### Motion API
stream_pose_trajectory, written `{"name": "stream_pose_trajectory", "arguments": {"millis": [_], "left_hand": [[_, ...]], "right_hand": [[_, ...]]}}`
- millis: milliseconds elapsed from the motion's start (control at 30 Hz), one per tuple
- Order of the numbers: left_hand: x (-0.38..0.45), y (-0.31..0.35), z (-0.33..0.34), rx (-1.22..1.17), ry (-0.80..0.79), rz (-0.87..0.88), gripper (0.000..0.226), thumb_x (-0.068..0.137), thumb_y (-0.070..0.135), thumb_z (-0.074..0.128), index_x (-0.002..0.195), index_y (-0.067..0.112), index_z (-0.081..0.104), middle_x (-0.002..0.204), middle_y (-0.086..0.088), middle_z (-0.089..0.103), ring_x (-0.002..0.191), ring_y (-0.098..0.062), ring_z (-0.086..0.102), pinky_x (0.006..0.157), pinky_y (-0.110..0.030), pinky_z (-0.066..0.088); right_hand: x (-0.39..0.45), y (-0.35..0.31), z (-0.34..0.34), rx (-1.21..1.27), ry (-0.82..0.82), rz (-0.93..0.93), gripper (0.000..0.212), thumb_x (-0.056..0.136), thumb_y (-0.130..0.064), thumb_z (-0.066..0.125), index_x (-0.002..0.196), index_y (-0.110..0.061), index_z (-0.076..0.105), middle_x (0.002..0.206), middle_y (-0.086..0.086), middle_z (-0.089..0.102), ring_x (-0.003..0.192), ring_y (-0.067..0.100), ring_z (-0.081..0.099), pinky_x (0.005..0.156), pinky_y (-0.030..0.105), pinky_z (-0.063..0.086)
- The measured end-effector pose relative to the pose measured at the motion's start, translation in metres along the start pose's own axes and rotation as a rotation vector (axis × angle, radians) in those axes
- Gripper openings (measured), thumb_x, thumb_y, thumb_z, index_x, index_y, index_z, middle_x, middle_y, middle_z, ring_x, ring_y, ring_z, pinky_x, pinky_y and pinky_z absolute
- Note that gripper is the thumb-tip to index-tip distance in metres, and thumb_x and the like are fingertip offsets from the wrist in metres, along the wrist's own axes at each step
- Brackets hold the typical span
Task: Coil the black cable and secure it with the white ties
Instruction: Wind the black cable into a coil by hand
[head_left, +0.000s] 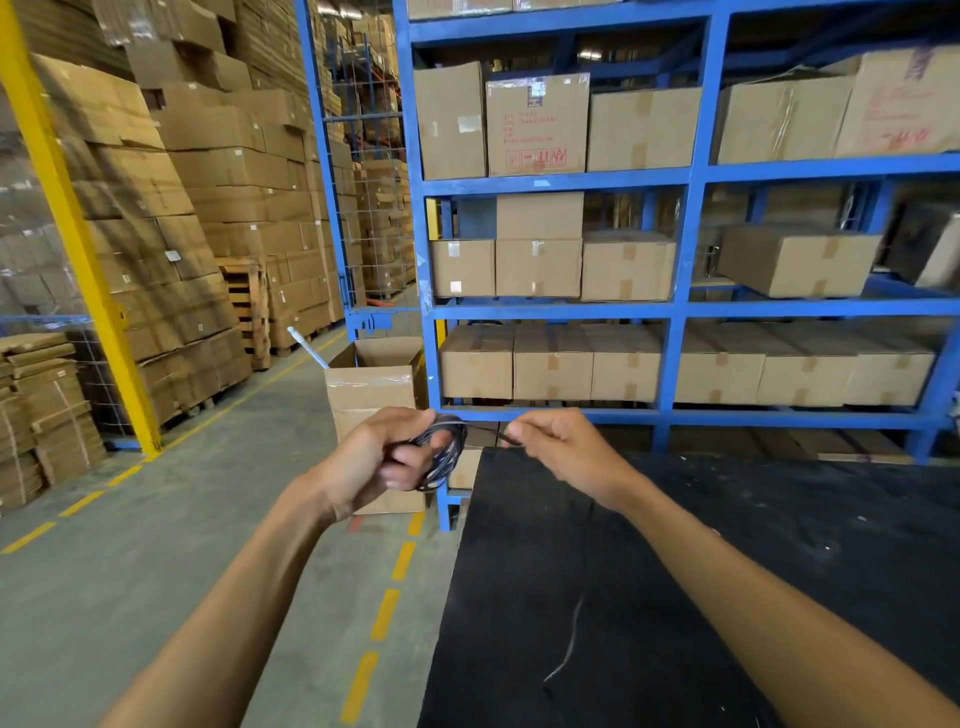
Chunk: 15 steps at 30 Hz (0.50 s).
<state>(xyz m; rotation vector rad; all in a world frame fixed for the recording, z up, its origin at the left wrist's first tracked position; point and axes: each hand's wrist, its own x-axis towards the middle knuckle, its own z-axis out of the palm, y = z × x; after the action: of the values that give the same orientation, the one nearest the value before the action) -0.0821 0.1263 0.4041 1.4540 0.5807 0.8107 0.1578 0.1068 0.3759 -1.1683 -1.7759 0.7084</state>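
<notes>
A black cable (448, 454) is wound into a small coil of several loops, held in the air just past the near left corner of a black table. My left hand (387, 457) grips the coil's left side, fingers curled through the loops. My right hand (558, 449) pinches a short straight strand that runs from the coil's top to the right. Whether that strand is the cable's end or a tie I cannot tell. No white tie shows clearly.
The black table (675, 571) fills the lower right. Blue shelving (680, 312) with cardboard boxes stands behind it. An open carton (376, 384) sits on the floor by the rack. Stacked cartons and a yellow post (67, 228) line the aisle at left.
</notes>
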Motion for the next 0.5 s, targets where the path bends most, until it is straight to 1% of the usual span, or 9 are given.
{"name": "stream_pose_trajectory", "arguments": {"millis": [67,100,167,233,300,333,400,433,500], "left_hand": [[0.002,0.003,0.007,-0.198,-0.052,0.048,0.028,0.091,0.025,0.048,0.068,0.014,0.059,0.055,0.005,0.018,0.045,-0.009,0.011,0.039,-0.018,0.014],[0.005,0.006,0.01,-0.317,-0.055,0.081,0.03,0.092,0.025,0.045,0.07,0.014,0.061,0.053,0.006,0.022,0.044,-0.008,0.013,0.04,-0.019,0.015],[0.014,0.012,0.013,-0.52,-0.047,0.178,0.033,0.099,0.025,0.037,0.08,0.012,0.061,0.051,0.008,0.032,0.042,-0.007,0.017,0.04,-0.018,0.02],[0.026,0.016,0.014,-0.546,0.054,0.278,0.032,0.103,0.026,0.033,0.094,0.009,0.06,0.055,0.007,0.036,0.042,-0.005,0.025,0.042,-0.017,0.026],[0.037,0.013,0.012,-0.389,0.236,0.365,0.03,0.104,0.023,0.035,0.104,0.006,0.06,0.06,0.005,0.039,0.045,-0.006,0.033,0.046,-0.017,0.033],[0.04,0.008,0.01,-0.242,0.328,0.415,0.028,0.103,0.021,0.038,0.104,0.005,0.061,0.063,0.003,0.043,0.048,-0.008,0.036,0.048,-0.019,0.036],[0.043,-0.005,0.003,0.176,0.463,0.454,0.023,0.102,0.017,0.043,0.102,0.006,0.063,0.067,-0.001,0.05,0.05,-0.008,0.042,0.051,-0.019,0.039],[0.042,-0.013,-0.001,0.37,0.474,0.423,0.021,0.101,0.015,0.045,0.1,0.006,0.064,0.066,-0.002,0.052,0.049,-0.007,0.043,0.051,-0.02,0.039],[0.037,-0.027,-0.007,0.637,0.383,0.311,0.022,0.1,0.014,0.047,0.096,0.002,0.065,0.061,0.0,0.051,0.047,-0.006,0.042,0.052,-0.025,0.038]], "right_hand": [[-0.001,0.007,0.02,0.029,0.033,-0.023,0.032,0.104,-0.031,0.044,0.088,-0.017,0.069,0.059,-0.001,0.04,0.051,0.009,0.035,0.05,0.019,0.03],[-0.002,0.011,0.032,0.02,0.046,-0.04,0.035,0.104,-0.032,0.042,0.083,-0.018,0.066,0.063,0.003,0.04,0.056,0.015,0.036,0.054,0.023,0.032],[-0.011,0.017,0.058,-0.037,0.011,-0.083,0.037,0.105,-0.034,0.039,0.079,-0.02,0.061,0.069,0.005,0.045,0.064,0.014,0.042,0.063,0.028,0.036],[-0.022,0.02,0.083,-0.057,-0.048,-0.114,0.039,0.103,-0.043,0.036,0.079,-0.023,0.058,0.068,0.007,0.046,0.063,0.014,0.041,0.062,0.03,0.036],[-0.03,0.019,0.093,-0.092,-0.07,-0.132,0.041,0.102,-0.049,0.034,0.081,-0.023,0.057,0.065,0.008,0.043,0.06,0.019,0.038,0.06,0.034,0.034],[-0.031,0.016,0.092,-0.126,-0.088,-0.147,0.039,0.103,-0.048,0.034,0.083,-0.024,0.058,0.065,0.009,0.042,0.059,0.021,0.038,0.059,0.034,0.034],[-0.029,0.006,0.084,-0.19,-0.126,-0.198,0.034,0.104,-0.043,0.035,0.086,-0.028,0.058,0.067,0.013,0.049,0.06,0.027,0.042,0.058,0.037,0.037],[-0.027,-0.001,0.078,-0.208,-0.116,-0.222,0.03,0.104,-0.041,0.037,0.085,-0.03,0.058,0.07,0.011,0.055,0.061,0.025,0.047,0.059,0.04,0.041],[-0.021,-0.015,0.06,-0.223,-0.066,-0.253,0.028,0.101,-0.04,0.043,0.08,-0.032,0.059,0.071,0.002,0.06,0.064,0.019,0.054,0.064,0.045,0.046]]}}
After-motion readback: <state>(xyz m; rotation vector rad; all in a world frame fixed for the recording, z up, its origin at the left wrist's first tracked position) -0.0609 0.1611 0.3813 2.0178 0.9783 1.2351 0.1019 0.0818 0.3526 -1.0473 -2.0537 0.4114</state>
